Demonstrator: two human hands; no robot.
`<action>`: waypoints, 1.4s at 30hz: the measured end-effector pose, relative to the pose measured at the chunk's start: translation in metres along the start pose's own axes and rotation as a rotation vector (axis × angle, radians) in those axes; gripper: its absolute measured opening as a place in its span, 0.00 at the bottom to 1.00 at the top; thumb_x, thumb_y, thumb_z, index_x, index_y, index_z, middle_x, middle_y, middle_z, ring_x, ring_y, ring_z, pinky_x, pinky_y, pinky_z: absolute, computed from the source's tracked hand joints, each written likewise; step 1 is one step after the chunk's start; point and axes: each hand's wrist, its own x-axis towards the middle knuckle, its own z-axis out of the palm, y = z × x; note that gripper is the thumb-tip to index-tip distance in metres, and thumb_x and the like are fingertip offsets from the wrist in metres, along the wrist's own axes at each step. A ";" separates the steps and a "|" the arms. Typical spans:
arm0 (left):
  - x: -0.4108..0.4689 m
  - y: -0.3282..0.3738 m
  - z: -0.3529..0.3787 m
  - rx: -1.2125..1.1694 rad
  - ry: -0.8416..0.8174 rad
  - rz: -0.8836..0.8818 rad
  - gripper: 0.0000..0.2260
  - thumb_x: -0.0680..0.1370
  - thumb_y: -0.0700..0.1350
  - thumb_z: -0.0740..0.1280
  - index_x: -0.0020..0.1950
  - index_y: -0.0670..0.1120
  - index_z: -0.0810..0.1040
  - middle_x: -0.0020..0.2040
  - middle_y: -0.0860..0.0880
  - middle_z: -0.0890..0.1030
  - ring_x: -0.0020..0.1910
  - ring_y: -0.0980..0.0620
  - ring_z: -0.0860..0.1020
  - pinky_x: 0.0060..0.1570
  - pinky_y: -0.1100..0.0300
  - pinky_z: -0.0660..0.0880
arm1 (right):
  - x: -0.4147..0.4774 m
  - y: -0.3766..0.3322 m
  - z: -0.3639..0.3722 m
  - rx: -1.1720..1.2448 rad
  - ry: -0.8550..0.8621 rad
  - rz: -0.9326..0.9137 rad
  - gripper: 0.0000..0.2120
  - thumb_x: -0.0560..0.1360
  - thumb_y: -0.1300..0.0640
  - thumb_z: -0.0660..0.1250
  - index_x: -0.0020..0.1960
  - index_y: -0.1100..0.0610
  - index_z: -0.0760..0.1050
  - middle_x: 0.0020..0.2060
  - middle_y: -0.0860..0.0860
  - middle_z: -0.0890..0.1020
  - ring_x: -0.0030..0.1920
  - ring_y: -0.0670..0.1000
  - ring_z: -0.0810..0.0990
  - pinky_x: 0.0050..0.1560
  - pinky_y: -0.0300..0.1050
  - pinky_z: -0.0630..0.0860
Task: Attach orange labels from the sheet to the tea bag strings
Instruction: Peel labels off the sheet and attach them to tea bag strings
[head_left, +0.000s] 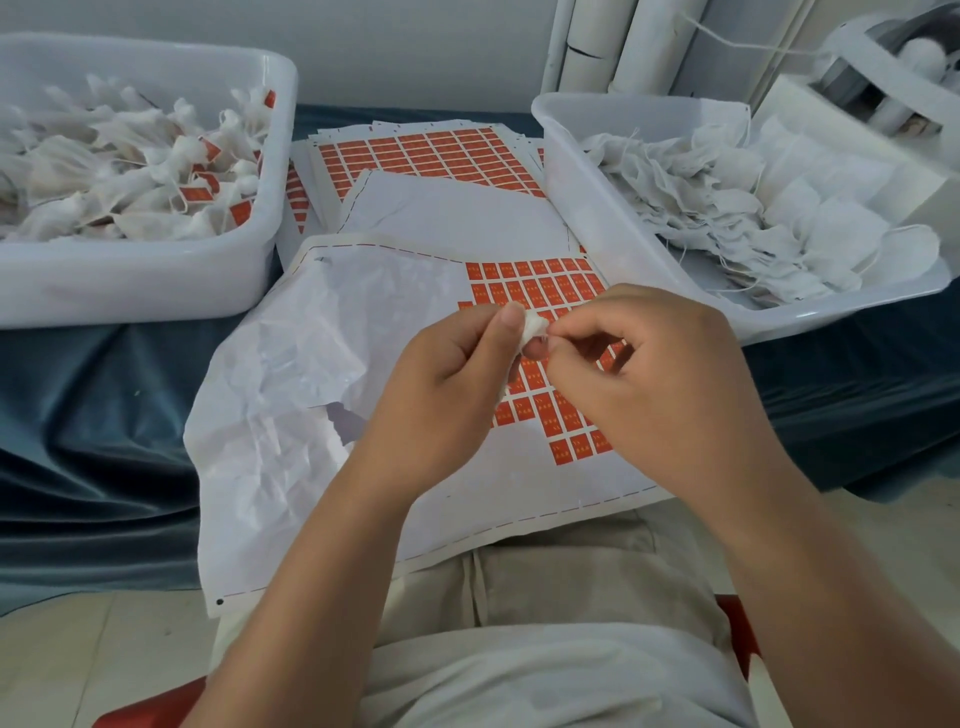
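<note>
A partly used sheet of orange labels (540, 291) lies over my lap and the table edge, its left half bare crumpled backing. Above it my left hand (457, 374) pinches a small white tea bag (535, 327) between thumb and fingers. My right hand (654, 374) meets it from the right, fingertips pinched at the bag's edge; whether they hold the string or a label is hidden. Both hands hover over the sheet's orange rows.
A white tub (156, 280) at the left holds tea bags with orange labels on them. A second white tub (613, 228) at the right holds unlabelled bags. More label sheets (431, 150) are stacked at the back between the tubs. Blue cloth (104, 395) covers the table.
</note>
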 end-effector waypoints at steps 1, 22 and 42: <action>0.000 -0.001 0.000 0.026 0.004 0.010 0.19 0.88 0.52 0.57 0.42 0.49 0.79 0.34 0.52 0.74 0.33 0.58 0.71 0.34 0.66 0.69 | 0.000 0.000 -0.002 -0.002 -0.012 0.015 0.06 0.78 0.51 0.72 0.45 0.46 0.86 0.37 0.42 0.82 0.42 0.45 0.80 0.41 0.46 0.78; -0.006 0.001 0.006 -0.254 -0.108 -0.142 0.18 0.85 0.61 0.59 0.54 0.48 0.80 0.49 0.50 0.84 0.48 0.52 0.84 0.51 0.61 0.83 | 0.015 0.020 -0.008 0.527 -0.480 0.247 0.08 0.76 0.49 0.65 0.44 0.48 0.83 0.37 0.50 0.83 0.39 0.54 0.79 0.46 0.55 0.77; -0.004 -0.001 0.016 -0.407 0.055 -0.189 0.13 0.87 0.53 0.61 0.56 0.44 0.75 0.40 0.50 0.84 0.40 0.54 0.83 0.46 0.58 0.82 | 0.020 0.023 -0.006 0.880 -0.525 0.249 0.11 0.75 0.58 0.64 0.37 0.51 0.81 0.32 0.50 0.77 0.36 0.48 0.76 0.38 0.37 0.75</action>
